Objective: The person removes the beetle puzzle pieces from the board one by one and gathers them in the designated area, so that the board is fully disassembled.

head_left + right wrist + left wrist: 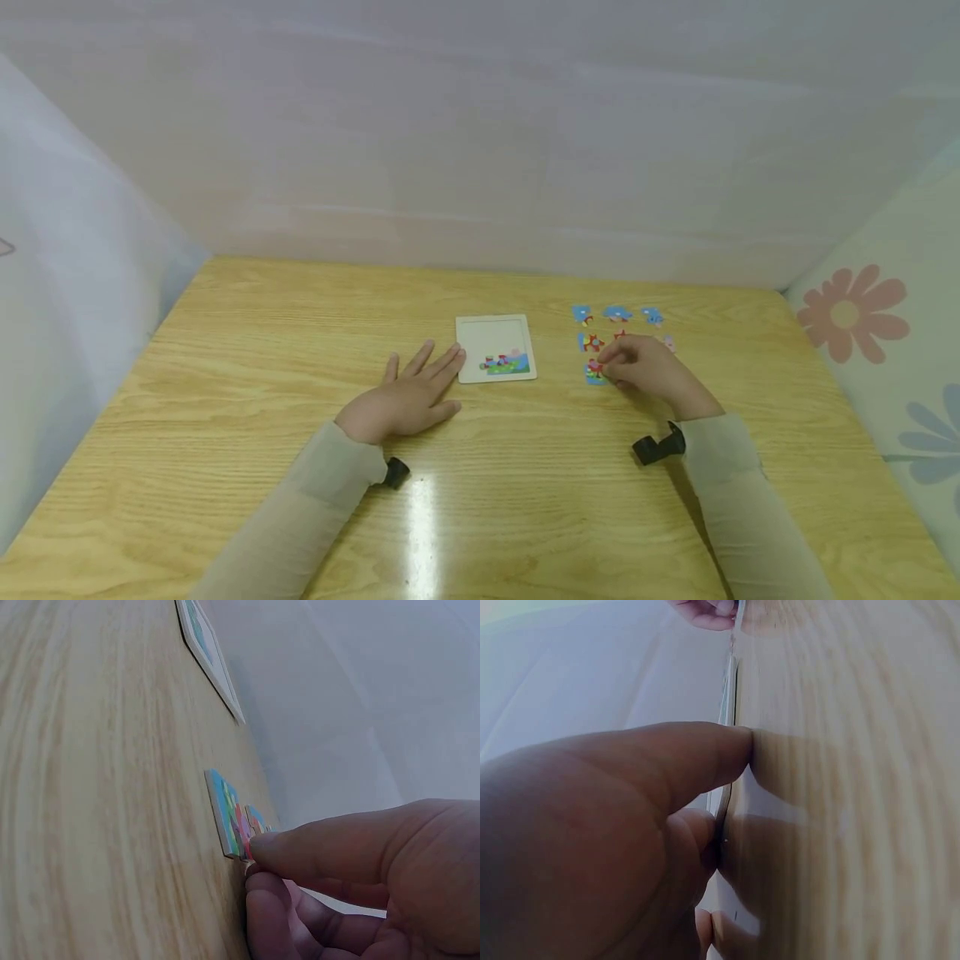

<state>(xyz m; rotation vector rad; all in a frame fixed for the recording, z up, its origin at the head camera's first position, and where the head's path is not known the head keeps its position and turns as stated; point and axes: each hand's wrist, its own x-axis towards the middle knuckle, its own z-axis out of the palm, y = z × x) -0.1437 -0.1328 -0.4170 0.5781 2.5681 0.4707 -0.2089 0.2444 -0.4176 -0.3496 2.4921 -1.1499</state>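
Note:
A square wooden puzzle tray [491, 335] lies on the table, with colourful joined pieces [504, 363] along its lower right. My left hand [408, 404] lies spread beside it, fingertips at the tray's left edge and thumb touching the tabletop. To the right, my right hand [648, 367] pinches the right edge of a blue, green and red jigsaw piece [594, 377] between thumb and curled fingers. In the right wrist view that jigsaw piece [225, 814] is close over the wood, thumb tip on its edge. The hand hides part of the pieces behind it.
Several loose jigsaw pieces [618, 313] lie in rows beyond and around the right hand. The wooden table [300, 333] meets a pale cloth wall [480, 167] at its back edge, and a flowered cloth [862, 333] hangs on the right.

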